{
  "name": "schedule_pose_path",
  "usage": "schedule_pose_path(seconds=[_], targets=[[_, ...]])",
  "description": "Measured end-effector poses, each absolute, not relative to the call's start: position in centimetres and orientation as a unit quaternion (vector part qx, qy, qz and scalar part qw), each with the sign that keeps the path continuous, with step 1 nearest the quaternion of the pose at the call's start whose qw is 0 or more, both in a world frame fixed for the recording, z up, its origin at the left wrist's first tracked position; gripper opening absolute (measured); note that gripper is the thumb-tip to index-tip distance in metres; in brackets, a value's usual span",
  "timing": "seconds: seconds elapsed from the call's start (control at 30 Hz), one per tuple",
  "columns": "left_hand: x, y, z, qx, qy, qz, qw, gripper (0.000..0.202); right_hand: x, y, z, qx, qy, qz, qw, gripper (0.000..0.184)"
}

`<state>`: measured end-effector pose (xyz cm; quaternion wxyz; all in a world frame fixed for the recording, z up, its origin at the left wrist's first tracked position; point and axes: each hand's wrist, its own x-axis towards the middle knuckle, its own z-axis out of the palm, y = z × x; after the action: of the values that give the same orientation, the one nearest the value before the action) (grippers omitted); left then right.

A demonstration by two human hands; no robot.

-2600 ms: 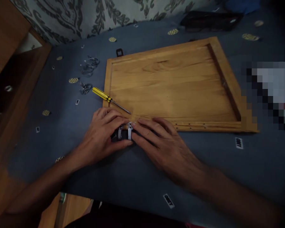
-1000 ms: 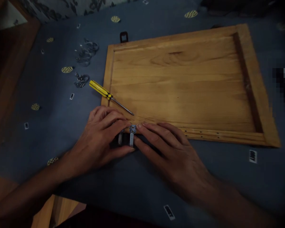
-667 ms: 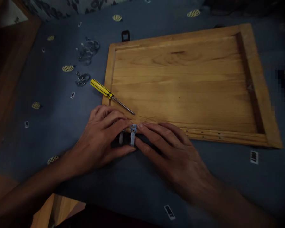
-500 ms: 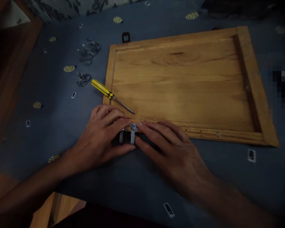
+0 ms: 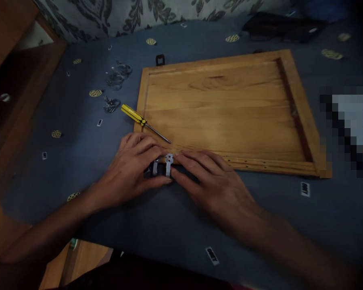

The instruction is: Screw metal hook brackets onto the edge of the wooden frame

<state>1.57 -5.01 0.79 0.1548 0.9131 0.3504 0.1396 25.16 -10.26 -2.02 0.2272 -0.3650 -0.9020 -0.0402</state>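
Note:
A small silvery metal bracket (image 5: 168, 164) with holes sits at the near edge of a framed wooden panel (image 5: 218, 108), its tab reaching over the edge. My left hand (image 5: 134, 167) is closed on it from the left, thumb below and fingers on the wood. From the other side my right hand (image 5: 211, 181) pinches close to the bracket with thumb and forefinger, its other fingers bent on the frame. A second metal strip (image 5: 155, 167) shows partly between my left thumb and fingers. A yellow-handled screwdriver (image 5: 134, 114) lies across the panel's left frame, tip toward the bracket.
Loose screws (image 5: 111, 104) and a heap of metal pieces (image 5: 117, 74) lie left of the panel on the blue patterned cloth (image 5: 87, 161). A dark buckle-like piece (image 5: 160, 60) is behind the panel, and a dark item (image 5: 281, 28) lies at the back right.
The camera view has tilted upward, showing more of the patterned wall behind. Both hands stay at the bracket with barely any shift; the screwdriver lies as before.

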Motion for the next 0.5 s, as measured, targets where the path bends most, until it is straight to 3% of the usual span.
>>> schedule_pose_path(seconds=[0.5], targets=[[1.51,-4.91,0.26,0.907,0.358,0.152,0.162,0.041,24.95,-10.44,-2.93,-0.371,-0.900,-0.029,0.226,0.031]])
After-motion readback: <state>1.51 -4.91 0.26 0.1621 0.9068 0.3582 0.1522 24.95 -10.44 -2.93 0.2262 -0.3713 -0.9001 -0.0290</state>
